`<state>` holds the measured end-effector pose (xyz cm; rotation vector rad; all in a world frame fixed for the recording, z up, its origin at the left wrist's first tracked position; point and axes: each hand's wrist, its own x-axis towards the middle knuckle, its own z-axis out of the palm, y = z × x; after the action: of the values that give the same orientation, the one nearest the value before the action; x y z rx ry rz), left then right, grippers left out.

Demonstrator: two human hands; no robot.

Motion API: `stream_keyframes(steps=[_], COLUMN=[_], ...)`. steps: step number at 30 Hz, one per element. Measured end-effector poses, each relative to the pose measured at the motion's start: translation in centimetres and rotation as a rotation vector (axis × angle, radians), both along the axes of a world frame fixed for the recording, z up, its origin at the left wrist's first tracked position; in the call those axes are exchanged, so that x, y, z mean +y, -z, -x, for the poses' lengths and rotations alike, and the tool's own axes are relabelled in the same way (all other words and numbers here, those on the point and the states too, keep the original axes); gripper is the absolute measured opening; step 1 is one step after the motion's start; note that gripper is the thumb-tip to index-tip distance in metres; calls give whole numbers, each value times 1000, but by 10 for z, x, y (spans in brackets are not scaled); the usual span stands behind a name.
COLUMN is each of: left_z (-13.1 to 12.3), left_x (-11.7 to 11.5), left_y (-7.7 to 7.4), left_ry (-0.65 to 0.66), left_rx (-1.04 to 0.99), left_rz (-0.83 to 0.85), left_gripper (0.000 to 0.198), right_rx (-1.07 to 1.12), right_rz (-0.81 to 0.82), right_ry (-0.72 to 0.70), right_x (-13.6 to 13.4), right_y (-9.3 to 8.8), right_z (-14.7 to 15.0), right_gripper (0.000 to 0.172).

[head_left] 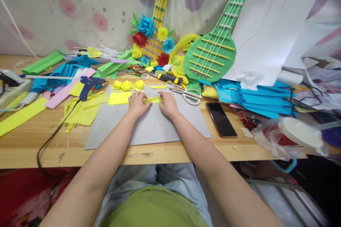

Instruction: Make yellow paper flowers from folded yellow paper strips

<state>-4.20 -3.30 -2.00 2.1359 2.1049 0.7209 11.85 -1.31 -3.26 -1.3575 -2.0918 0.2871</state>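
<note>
A narrow yellow crepe paper strip [153,100] stretches between my two hands over a grey cutting mat [149,127]. My left hand [137,104] is closed on the strip's left end, with thumb pointing inward. On the other end, my right hand [167,104] is closed with its fingers bent down; the fingertips are partly hidden. Beside my left hand lies a flat yellow paper rectangle [117,98]. Several crumpled yellow paper flowers [127,85] sit along the mat's back edge, near a small folded yellow piece [158,87]. White-handled scissors [191,96] lie right of my right hand.
A blue glue gun [88,86] with a black cord is at left, by yellow paper scraps [89,111]. A phone [221,120] lies right of the mat. Behind stand a green paper lute shape [210,56] and a flowered yellow one [154,44]. Blue paper [255,95] is piled right.
</note>
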Motion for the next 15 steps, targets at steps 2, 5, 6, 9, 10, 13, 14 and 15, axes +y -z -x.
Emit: stream_keyframes(steps=[2, 5, 6, 9, 10, 13, 14, 15], left_z=[1, 2, 2, -1, -3, -10, -12, -13], left_x=[1, 3, 3, 1, 0, -6, -8, -10], left_y=[0, 1, 1, -2, -3, -9, -11, -13], left_ry=[26, 81, 103, 138, 138, 180, 213, 238], left_rx=[-15, -67, -86, -99, -86, -36, -25, -20], left_rz=[-5, -24, -36, -120, -160, -231, -228, -220], left_gripper=[23, 15, 13, 14, 14, 19, 22, 26], right_rx=[2, -6, -15, -53, -62, -69, -64, -55], right_rz=[-9, -23, -37, -125, -162, -239, -246, -247], right_ry=[3, 10, 10, 7, -1, -11, -2, 12], right_x=[-1, -1, -2, -4, -6, -9, -9, -9], right_y=[0, -1, -1, -4, -6, -11, -12, -13], right_z=[-1, -1, -1, 0, 1, 3, 3, 2], right_gripper=[45, 43, 43, 38, 35, 22, 19, 18])
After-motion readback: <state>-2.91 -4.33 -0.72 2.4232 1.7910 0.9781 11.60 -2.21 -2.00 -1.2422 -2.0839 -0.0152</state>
